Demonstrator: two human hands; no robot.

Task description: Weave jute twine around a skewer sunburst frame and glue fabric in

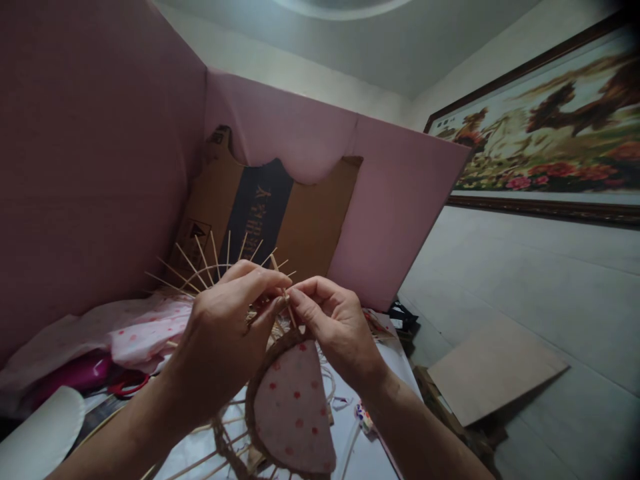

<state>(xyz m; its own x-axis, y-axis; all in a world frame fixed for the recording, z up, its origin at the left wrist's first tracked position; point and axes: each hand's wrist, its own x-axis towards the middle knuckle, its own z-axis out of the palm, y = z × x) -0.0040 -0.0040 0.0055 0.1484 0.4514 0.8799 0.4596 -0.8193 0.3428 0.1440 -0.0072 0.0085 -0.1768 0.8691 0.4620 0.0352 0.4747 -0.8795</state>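
Note:
My left hand (233,323) is closed, thumb and forefinger pinching a thin wooden stick (275,263) that slants down between the two hands. Opposite it, my right hand (333,327) pinches with thumb and fingertips at the same spot; whatever is in that pinch is too small to make out. Just below hangs a half-round piece of white fabric with red dots (295,407), edged by a thick brown woven rim (251,407). Thin sticks (200,257) fan out behind my left hand, crossed by a curved strand. Part of this framework is hidden by my hands.
A pink panel (390,207) and a cut cardboard sheet (313,220) stand behind. On the left lie dotted fabric (145,340), red-handled scissors (127,383) and a white plate-like piece (45,433). A flat board (497,373) leans at right, under a framed picture (550,127).

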